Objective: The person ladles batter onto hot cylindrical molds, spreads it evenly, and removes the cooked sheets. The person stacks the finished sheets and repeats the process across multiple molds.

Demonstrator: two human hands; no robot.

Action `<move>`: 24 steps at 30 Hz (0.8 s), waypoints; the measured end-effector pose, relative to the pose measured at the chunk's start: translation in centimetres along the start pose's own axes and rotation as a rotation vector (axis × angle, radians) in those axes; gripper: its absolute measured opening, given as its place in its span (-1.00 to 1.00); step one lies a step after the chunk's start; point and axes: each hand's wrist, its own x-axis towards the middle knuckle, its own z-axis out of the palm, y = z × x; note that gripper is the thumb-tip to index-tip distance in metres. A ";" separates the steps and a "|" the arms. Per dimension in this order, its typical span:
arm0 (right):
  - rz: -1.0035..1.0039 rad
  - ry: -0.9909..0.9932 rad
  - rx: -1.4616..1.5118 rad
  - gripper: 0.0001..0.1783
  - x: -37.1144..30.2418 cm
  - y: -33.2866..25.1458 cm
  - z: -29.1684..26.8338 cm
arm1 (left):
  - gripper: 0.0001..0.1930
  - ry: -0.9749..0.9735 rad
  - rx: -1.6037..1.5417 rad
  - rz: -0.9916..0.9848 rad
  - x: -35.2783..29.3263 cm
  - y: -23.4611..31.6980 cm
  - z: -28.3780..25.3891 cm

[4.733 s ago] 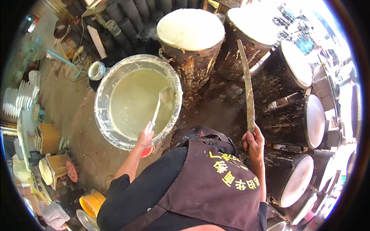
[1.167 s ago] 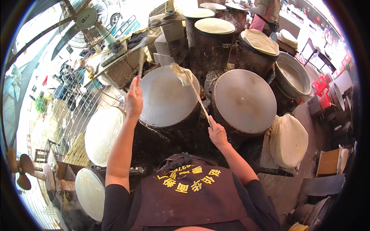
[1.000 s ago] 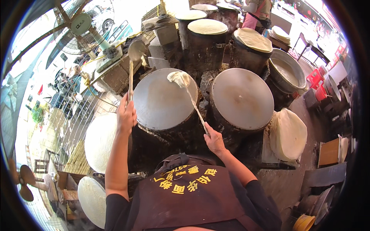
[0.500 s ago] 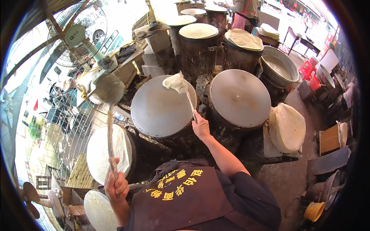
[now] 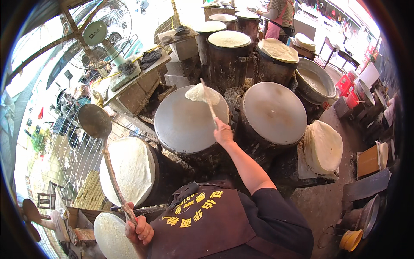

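My left hand (image 5: 140,231) is closed round the end of a ladle's (image 5: 95,121) long handle. Its dark round bowl is raised at the left, past a drum topped with a pale flatbread sheet (image 5: 129,170). In my closed right hand (image 5: 223,133) is a thin stick (image 5: 212,111), with a lump of pale, wet-looking dough (image 5: 196,93) clinging to its far end. That dough is over the far part of a round grey griddle (image 5: 185,129); whether it touches the surface I cannot tell. A second grey griddle (image 5: 274,114) stands just to the right, bare on top.
Several drums with pale sheets on top (image 5: 229,39) stand at the back. A metal basin of batter (image 5: 312,81) is far right, and a stack of pale sheets (image 5: 323,146) nearer. A fan (image 5: 95,33) stands far left. Another person (image 5: 278,19) is at the back.
The ladle has swung left and down, away from the box by the fan. My right hand and the dough have shifted slightly left over the griddle. The whole view has turned a little.
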 end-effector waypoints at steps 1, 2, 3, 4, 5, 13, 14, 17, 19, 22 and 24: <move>0.014 -0.052 -0.057 -0.41 -0.1 -1.5 0.5 | -0.44 0.012 -0.012 -0.003 -0.1 0.1 -0.1; 0.023 -0.112 -0.090 -0.40 -0.4 -3.4 0.4 | -0.44 0.015 -0.012 0.001 -0.2 0.2 -0.1; -0.001 -0.132 -0.085 -0.41 -0.3 -3.9 1.3 | -0.44 0.018 -0.012 0.005 -0.2 0.2 -0.1; -0.027 -0.152 -0.080 -0.41 -0.2 -4.3 2.1 | -0.44 0.020 -0.013 0.011 -0.3 0.3 -0.2; -0.053 -0.173 -0.075 -0.41 -0.1 -4.6 2.5 | -0.44 0.020 -0.002 0.013 -0.5 0.3 -0.3; 0.019 -0.122 -0.063 -0.44 3.2 -1.7 -0.8 | -0.43 0.160 -0.018 0.087 -1.1 -1.4 1.3; -0.018 -0.167 -0.079 -0.44 2.9 -2.5 0.4 | -0.43 0.165 0.000 0.085 -0.6 -1.6 1.9; -0.176 -0.226 -0.075 -0.44 1.5 -3.6 2.6 | -0.45 0.172 0.052 0.077 0.4 -2.6 2.9; -0.257 -0.250 -0.035 -0.44 2.1 -2.5 2.7 | -0.45 0.159 0.084 0.070 0.6 -3.2 2.7; -0.222 -0.271 0.030 -0.39 5.7 -0.2 -1.5 | -0.46 0.143 0.076 0.106 0.7 -4.4 3.4; -0.254 -0.083 0.015 -0.38 8.8 3.3 -1.9 | -0.46 0.167 0.063 0.127 1.7 -5.2 4.8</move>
